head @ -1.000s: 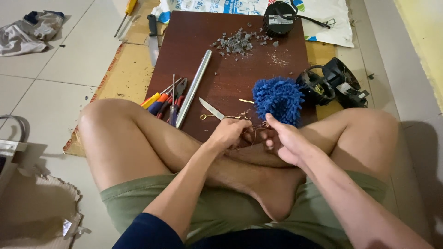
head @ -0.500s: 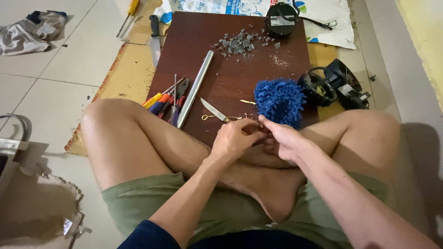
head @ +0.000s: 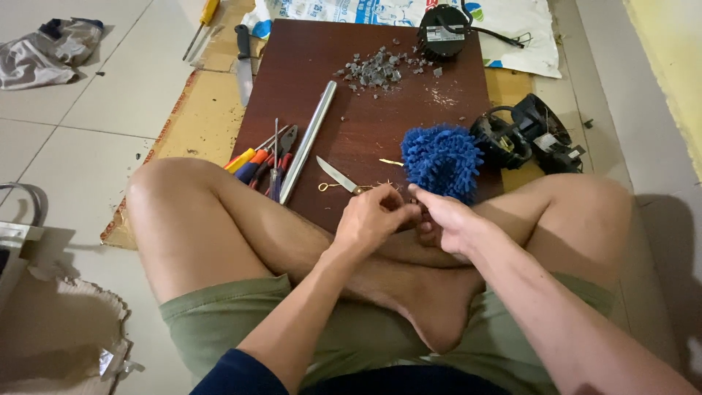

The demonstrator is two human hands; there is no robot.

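Over crossed legs at the near edge of a dark brown board [head: 365, 110], the left hand [head: 376, 218] and right hand [head: 447, 219] meet, fingers pinched together on something too small to make out. Just beyond them lies a blue microfibre mop head [head: 441, 159]. Scissors [head: 338, 178] point up-left, a metal tube [head: 308, 140] runs diagonally beside screwdrivers [head: 256, 162], and grey debris [head: 376, 68] sits farther off.

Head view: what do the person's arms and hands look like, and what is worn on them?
Both forearms are bare. The left hand and right hand wear no gloves, rings or watch. A dark blue sleeve edge shows at the left upper arm.
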